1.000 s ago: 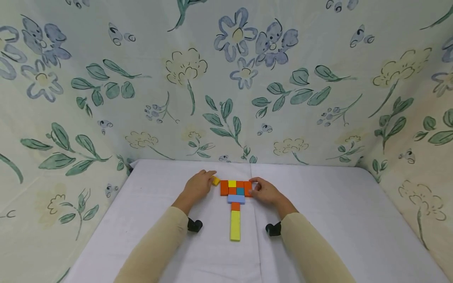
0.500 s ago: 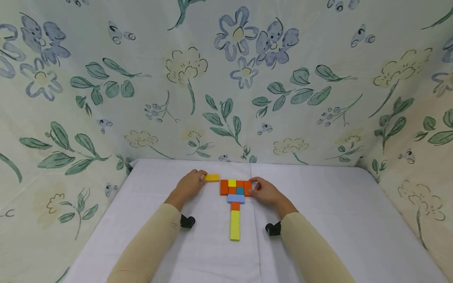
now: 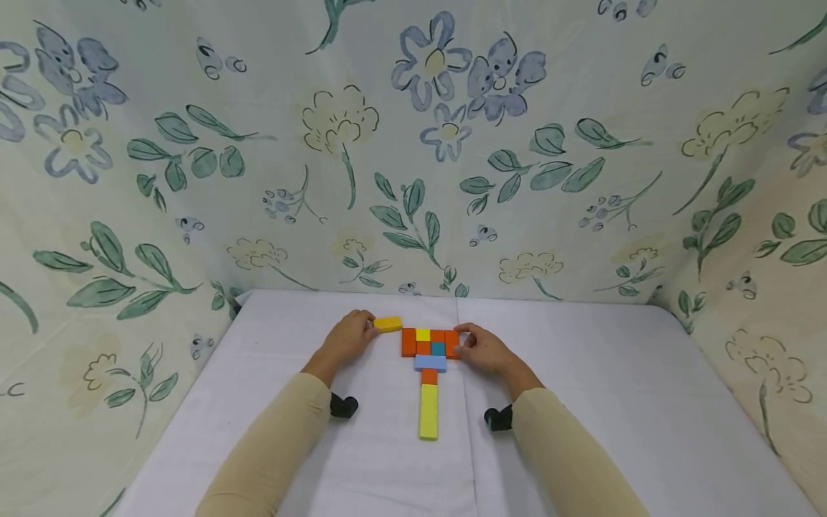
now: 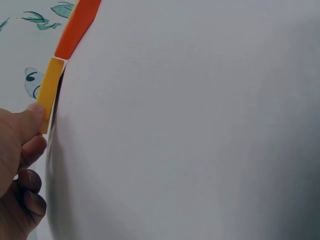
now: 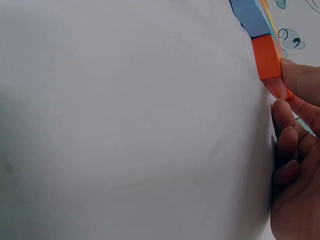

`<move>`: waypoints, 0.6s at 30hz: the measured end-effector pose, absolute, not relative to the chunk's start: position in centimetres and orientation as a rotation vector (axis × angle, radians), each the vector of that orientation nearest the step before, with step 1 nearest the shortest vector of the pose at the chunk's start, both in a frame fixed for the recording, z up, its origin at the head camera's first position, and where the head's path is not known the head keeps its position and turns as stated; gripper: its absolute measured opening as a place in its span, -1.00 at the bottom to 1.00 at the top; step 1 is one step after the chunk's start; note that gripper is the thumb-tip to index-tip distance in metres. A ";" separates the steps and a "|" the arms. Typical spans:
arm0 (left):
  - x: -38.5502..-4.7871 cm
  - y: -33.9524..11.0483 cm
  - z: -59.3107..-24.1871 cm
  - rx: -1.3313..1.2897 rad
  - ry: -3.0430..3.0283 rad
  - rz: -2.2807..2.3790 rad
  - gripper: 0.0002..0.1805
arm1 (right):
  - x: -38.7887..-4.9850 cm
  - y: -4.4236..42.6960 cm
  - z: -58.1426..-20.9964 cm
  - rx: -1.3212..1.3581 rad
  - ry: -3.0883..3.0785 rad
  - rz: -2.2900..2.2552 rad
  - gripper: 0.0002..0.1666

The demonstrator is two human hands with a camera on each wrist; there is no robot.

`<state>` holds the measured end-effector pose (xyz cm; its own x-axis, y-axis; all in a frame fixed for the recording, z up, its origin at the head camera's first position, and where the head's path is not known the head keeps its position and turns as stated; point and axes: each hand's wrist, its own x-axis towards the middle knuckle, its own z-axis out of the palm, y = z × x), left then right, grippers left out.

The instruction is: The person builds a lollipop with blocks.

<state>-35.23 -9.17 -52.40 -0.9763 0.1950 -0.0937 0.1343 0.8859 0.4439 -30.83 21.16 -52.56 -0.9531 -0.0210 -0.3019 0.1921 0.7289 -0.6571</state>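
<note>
My left hand [image 3: 349, 336] pinches the left end of a golden-yellow block [image 3: 388, 324], which lies slantwise just beyond the upper left corner of a flat block figure. In the left wrist view the thumb presses on this yellow block [image 4: 50, 87], close to an orange block [image 4: 79, 27]. At the figure's right edge my right hand [image 3: 486, 350] holds an upright orange block [image 3: 451, 345] between thumb and forefinger. The figure's top has another orange block [image 3: 409, 343], smaller yellow [image 3: 423, 335] and teal [image 3: 438, 349] blocks; a light-blue block [image 3: 430, 363] sits below.
Under the blue block, a small orange block [image 3: 429, 377] and a long yellow block [image 3: 428, 413] form a stem. White cloth [image 3: 581, 431] covers the table, and a flowered curtain [image 3: 323, 179] stands behind. Black wrist mounts [image 3: 344, 406] show below the sleeves.
My left hand has drawn back leftward, uncovering the yellow block, which now lies nearly level instead of angled under the fingers. Recently it shifted slightly right. The right hand stays put.
</note>
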 end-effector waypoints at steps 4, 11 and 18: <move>-35.1 -8.1 -51.9 0.253 2.923 0.712 -0.59 | -30.9 21.2 -52.7 0.128 2.648 -1.054 -0.42; -35.4 -5.0 -51.3 0.301 2.897 0.788 -0.62 | -30.7 21.3 -52.4 0.141 2.644 -1.057 -0.42; -35.9 -1.7 -51.1 0.379 2.864 0.765 -0.61 | -30.6 21.2 -52.2 0.144 2.633 -1.063 -0.43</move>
<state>-35.93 -1.75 -51.15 -0.9563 0.2806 -0.0815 0.2026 0.8377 0.5072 -30.60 21.16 -52.17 -0.9507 -0.0183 -0.3095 0.2019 0.7213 -0.6625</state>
